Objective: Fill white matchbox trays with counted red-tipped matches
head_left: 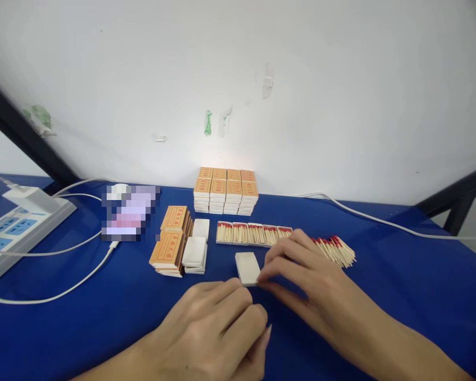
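Note:
A plain white matchbox tray lies on the blue tabletop with its blank face up. My right hand pinches its lower right corner between thumb and fingertips. Close to the tray's near edge, my left hand is closed with its fingers curled under; whatever they hold, if anything, is hidden. Behind the tray runs a row of matchbox trays filled with red-tipped matches, its right end partly covered by my right hand. Loose matches are heaped to the right of that hand.
Orange matchbox sleeves and a pile of white trays stand on the left. Stacked matchboxes sit against the wall. Farther left are a blurred phone, a power strip and white cables.

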Tool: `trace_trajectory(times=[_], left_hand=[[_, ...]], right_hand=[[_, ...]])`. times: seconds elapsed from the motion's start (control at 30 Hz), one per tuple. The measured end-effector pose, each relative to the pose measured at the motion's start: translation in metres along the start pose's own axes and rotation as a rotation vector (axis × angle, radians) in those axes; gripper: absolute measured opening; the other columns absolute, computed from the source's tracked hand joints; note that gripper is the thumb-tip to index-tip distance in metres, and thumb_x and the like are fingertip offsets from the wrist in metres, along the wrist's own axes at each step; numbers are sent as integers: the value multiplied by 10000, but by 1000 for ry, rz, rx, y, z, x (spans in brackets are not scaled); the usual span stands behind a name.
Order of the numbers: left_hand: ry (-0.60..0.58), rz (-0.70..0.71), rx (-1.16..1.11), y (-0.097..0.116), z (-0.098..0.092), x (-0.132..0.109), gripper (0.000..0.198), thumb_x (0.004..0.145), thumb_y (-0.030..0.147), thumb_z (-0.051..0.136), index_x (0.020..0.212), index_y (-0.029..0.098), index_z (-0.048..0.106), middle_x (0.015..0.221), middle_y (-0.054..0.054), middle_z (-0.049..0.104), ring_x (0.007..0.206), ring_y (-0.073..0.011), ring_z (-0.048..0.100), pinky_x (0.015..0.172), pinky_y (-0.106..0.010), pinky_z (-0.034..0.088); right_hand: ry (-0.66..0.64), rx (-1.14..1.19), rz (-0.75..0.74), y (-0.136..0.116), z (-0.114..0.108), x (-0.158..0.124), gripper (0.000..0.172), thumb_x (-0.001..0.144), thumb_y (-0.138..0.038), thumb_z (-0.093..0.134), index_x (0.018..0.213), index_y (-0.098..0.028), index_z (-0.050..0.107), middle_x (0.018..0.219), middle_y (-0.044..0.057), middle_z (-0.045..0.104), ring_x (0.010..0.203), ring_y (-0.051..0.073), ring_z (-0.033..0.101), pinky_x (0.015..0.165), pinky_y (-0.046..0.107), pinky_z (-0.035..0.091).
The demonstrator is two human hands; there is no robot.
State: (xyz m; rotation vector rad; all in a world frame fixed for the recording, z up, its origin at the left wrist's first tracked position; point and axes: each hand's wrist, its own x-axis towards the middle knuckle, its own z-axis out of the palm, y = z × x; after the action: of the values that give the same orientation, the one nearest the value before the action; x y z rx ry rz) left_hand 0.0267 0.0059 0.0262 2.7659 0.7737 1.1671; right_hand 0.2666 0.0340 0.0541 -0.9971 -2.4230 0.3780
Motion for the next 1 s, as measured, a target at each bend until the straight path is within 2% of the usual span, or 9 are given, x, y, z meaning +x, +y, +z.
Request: trace_trajectory(times=[0.1,0.2,0.33,0.4,0.5,0.63,0.77,0.87,1.0], left_hand=[[38,-46,-26,-1,-2,1,123,1006,73,652,1094,158,658,941,-56,680,855,-208,626,791,-388,629],[-37,-92,-97,-2,-3,1,264,984,74,656,1239,144,650,1138,-120,694,1016,-262,663,868,-452,642],[-169,-124,-140,-5,-1,-4,470,934,100,670,1400,140,616,1358,-162,666,1233,-310,674,1020,-498,658],[-189,-136,-126,-6,1,-7,503,952,152,715,1441,140,599,1417,-170,658,1286,-322,676,1068,-506,659],[-208,-152,-95,-7,3,-8,454,997,186,760,1422,160,602,1419,-161,674,1265,-319,702,1079,-517,666],[-223,-156,-77,-9,3,-5,386,1028,123,715,1394,179,607,1352,-127,704,1149,-287,737,995,-481,691],[-220,-138,-67,-8,3,-3,338,1056,67,655,1376,169,618,1308,-110,715,1124,-260,743,966,-427,688],[-212,-129,-66,-8,3,-3,307,1070,79,654,1365,162,626,1324,-111,715,1145,-252,743,991,-405,685],[-213,-134,-57,-8,3,-3,294,1087,94,649,1373,158,631,1341,-108,721,1170,-242,749,1032,-383,687]], right_hand=[[-9,64,-2,-4,11,-19,127,1147,-185,651,1051,-243,712,1088,66,729,1023,243,641,872,410,611],[-23,135,6,-9,14,-27,121,1134,-177,671,1056,-240,738,1091,61,744,1017,236,645,867,400,618],[-78,271,81,-5,-6,-23,74,1124,-286,736,1073,-286,789,1102,34,774,1066,228,674,907,380,616],[-70,266,152,6,-20,-17,135,1136,-359,723,1044,-302,803,1064,22,789,1032,230,689,954,410,595],[76,155,290,31,-33,-9,230,1134,-463,702,1010,-314,827,997,34,794,961,260,677,893,441,552],[286,80,451,60,-26,-7,248,1112,-510,704,1091,-310,848,952,42,766,855,255,673,796,423,526],[328,20,481,67,-15,-15,248,1112,-512,690,1098,-323,851,903,30,741,852,265,684,775,424,527],[331,-28,445,64,-13,-18,239,1121,-479,665,1103,-313,836,933,42,748,915,283,679,801,436,542],[322,-138,357,66,-11,-19,230,1104,-459,679,1233,-317,805,1134,75,774,1107,331,647,935,497,557]])
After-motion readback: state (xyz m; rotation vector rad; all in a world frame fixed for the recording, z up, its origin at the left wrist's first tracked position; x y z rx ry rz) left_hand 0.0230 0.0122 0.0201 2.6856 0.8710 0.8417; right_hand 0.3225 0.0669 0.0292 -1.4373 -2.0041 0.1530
